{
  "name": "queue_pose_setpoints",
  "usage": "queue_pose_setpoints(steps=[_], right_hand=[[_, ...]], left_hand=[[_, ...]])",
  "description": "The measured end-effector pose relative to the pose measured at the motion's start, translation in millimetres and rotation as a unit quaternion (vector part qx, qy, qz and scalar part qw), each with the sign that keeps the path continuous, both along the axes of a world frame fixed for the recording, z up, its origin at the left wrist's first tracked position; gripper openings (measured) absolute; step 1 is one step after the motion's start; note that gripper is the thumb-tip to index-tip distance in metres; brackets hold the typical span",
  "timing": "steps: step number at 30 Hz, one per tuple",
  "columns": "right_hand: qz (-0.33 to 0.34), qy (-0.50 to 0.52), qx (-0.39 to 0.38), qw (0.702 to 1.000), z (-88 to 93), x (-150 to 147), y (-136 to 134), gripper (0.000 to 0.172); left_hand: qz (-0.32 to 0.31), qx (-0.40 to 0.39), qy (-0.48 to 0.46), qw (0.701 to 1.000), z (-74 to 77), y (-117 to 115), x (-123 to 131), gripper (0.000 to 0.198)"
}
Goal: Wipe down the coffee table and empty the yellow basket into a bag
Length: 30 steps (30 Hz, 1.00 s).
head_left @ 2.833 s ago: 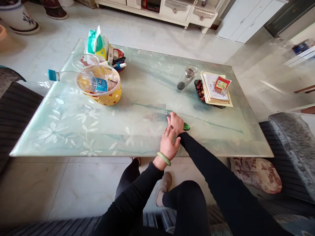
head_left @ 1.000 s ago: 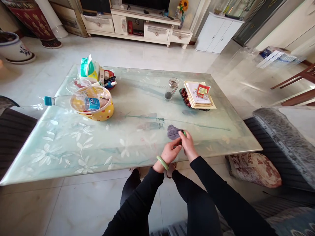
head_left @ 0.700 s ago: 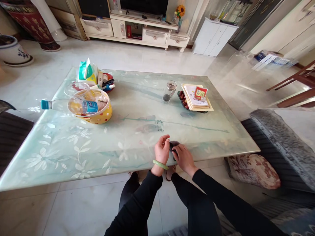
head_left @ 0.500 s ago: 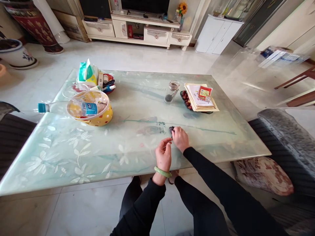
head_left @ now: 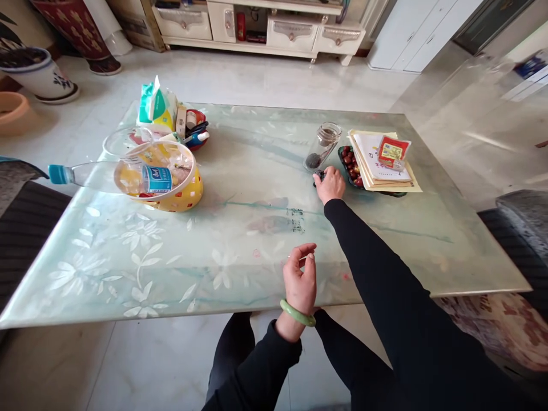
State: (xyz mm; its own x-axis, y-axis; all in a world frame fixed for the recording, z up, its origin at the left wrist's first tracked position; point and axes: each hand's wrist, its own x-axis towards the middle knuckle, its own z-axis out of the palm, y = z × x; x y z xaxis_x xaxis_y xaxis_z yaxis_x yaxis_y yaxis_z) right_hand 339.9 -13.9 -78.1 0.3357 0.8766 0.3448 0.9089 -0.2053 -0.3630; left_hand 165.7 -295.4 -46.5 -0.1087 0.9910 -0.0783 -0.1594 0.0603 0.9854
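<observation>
Head view now: a small dark thing (head_left: 317,177) is pinched by the right hand (head_left: 331,184), just on the near side of the glass jar (head_left: 322,147), partly covered and showing on the hand's jar-facing side. The picking-up looks done; it is not yet let go. Nothing is held by the left hand (head_left: 300,278), loosely curled, well short of the jar.

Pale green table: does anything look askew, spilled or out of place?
Yes: the clear plastic bottle with a blue cap juts sideways out of the yellow, white-rimmed basket, its neck well past the rim, so it looks poorly stowed. No spill shows near the bare right hand.
</observation>
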Motion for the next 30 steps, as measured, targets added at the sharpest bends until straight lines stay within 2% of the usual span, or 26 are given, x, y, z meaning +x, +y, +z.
queue_pose_setpoints(steps=[4,7,8,10,12,15,18,20,21,22,24,26,30], right_hand=[[-0.026,0.024,-0.011,0.999,11.1,-11,-11,0.03],[-0.042,0.04,-0.042,0.997,19.2,-49,-12,0.025],[-0.022,0.033,-0.055,0.998,21.0,-68,-15,0.025],[0.06,0.008,-0.067,0.996,22.8,-106,-33,0.025],[0.166,-0.014,-0.065,0.984,21.6,-135,-71,0.023],[0.289,-0.027,-0.059,0.955,9.7,-142,-166,0.017],[0.343,-0.025,-0.049,0.938,-11.5,-113,-267,0.011],[0.338,-0.038,-0.044,0.939,-22.3,-96,-307,0.009],[0.329,-0.051,-0.048,0.942,-25.0,-92,-314,0.009],[0.32,-0.065,-0.056,0.943,-25.5,-93,-311,0.01],[0.298,-0.09,-0.078,0.947,-20.4,-105,-280,0.014],[0.268,-0.101,-0.1,0.953,-9.3,-127,-223,0.02],[0.219,-0.095,-0.099,0.966,18.0,-168,-83,0.029]], left_hand=[[0.034,0.032,0.036,0.998,-1.8,2,-7,0.035],[0.08,0.036,0.062,0.994,-0.7,6,-15,0.046],[0.097,0.033,0.069,0.992,-0.3,8,-17,0.048],[0.128,0.025,0.081,0.988,-0.4,13,-22,0.051],[0.156,0.01,0.077,0.985,-1.6,19,-27,0.055],[0.188,-0.023,0.049,0.981,-2.9,25,-35,0.058],[0.206,-0.03,0.023,0.978,-0.3,26,-42,0.056],[0.208,-0.028,0.003,0.978,3.3,25,-46,0.055],[0.208,-0.031,-0.009,0.978,5.3,24,-47,0.056],[0.207,-0.037,-0.021,0.977,7.3,22,-49,0.056],[0.21,-0.05,-0.039,0.976,10.3,21,-50,0.056],[0.214,-0.058,-0.05,0.974,11.6,20,-51,0.056],[0.203,-0.072,-0.064,0.974,7.6,19,-52,0.057]])
